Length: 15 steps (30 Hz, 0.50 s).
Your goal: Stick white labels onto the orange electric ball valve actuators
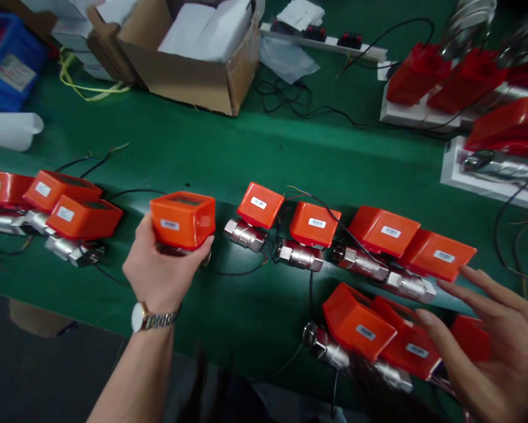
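Observation:
My left hand (162, 273), with a watch on its wrist, grips a red-orange valve actuator (183, 220) from below and the sides. Its metal valve body is mostly hidden behind the fingers. At the right, my right hand (497, 341) has its fingers spread, close to an actuator (440, 255) in the right-hand row and above others in front. Two separate units, an actuator (260, 204) and another actuator (315, 224), sit on silver valve bodies just right of my left hand. Black cables run from the units.
Several more red units (83, 217) stand at the left. Behind are a cardboard box (193, 82) with white contents, a blue bin (12, 64) and a power strip (325, 40). Red units (417, 73) on white blocks fill the back right of the green table (158, 141).

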Available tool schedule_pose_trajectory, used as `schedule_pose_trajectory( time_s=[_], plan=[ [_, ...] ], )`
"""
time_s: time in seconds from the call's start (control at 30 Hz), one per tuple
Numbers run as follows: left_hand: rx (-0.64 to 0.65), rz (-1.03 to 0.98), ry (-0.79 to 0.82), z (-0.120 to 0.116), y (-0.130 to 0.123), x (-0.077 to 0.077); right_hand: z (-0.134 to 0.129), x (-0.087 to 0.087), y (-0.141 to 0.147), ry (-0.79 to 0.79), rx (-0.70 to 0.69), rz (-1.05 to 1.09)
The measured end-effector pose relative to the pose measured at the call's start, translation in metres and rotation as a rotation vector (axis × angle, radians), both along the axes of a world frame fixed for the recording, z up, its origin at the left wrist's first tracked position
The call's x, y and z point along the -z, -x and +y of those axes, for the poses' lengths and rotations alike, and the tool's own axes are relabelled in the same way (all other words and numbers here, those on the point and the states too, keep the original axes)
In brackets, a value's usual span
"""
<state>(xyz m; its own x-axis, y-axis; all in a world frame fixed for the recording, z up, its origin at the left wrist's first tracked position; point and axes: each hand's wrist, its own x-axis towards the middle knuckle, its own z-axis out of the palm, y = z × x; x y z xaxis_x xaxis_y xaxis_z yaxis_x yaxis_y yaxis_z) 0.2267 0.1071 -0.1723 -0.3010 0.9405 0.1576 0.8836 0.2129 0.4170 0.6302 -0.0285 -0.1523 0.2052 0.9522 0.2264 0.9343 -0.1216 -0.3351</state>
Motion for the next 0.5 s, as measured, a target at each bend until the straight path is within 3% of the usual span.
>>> schedule_pose_trajectory(
  time_s=[0.13,0.23,0.37,0.43,0.5],
  plan=[
    [0.133,0.015,-0.014,0.057,-0.004,0.008,-0.005,-0.011,0.025,-0.01,0.045,0.022],
    [0.295,-0.067,0.077,0.079,-0.009,0.017,0.001,-0.02,0.06,0.04,-0.021,0.061],
    [0.397,-0.077,0.146,0.077,-0.008,0.022,0.023,-0.02,0.11,0.254,-0.138,0.38],
    [0.442,-0.08,0.148,0.07,-0.004,0.027,0.038,-0.012,0.13,0.369,-0.066,0.595],
    [0.515,-0.142,0.132,0.064,-0.001,0.033,0.056,0.0,0.146,0.371,0.041,0.771]
  ],
)
